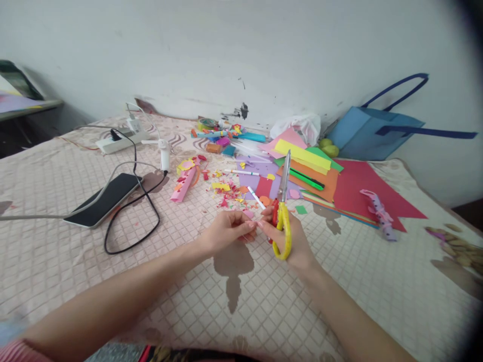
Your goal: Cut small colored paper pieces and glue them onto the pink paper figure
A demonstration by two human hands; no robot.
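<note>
Steel blades and a yellow loop with red beside it make up the scissors (283,201), found in the right hand (297,242) on the near side of the purple sheet (247,182), which serves as reference for all places below. Their long axis runs away from the person: the handles sit nearest the body, and the blades point outward across the line of sight to the purple sheet's right-hand part, with a slight lean to the right. The right hand is the nearer one, being wrapped at the handles; the left hand (228,230) lies to the left of it, also short of the purple sheet. The hands are together at the fingertips, thumb and fingers of each drawn in; whether a small piece is pinched there cannot be told. The blades appear to lie against each other, bright along their length, and look raised above the bench (177,291). The yellow loop shows a mottled, uneven surface, and the red part is largely covered by fingers. Paper scraps (225,203) are strewn to the left of the purple sheet; a white pen (256,198) lies at its near edge, just beyond the right fingertips.
</note>
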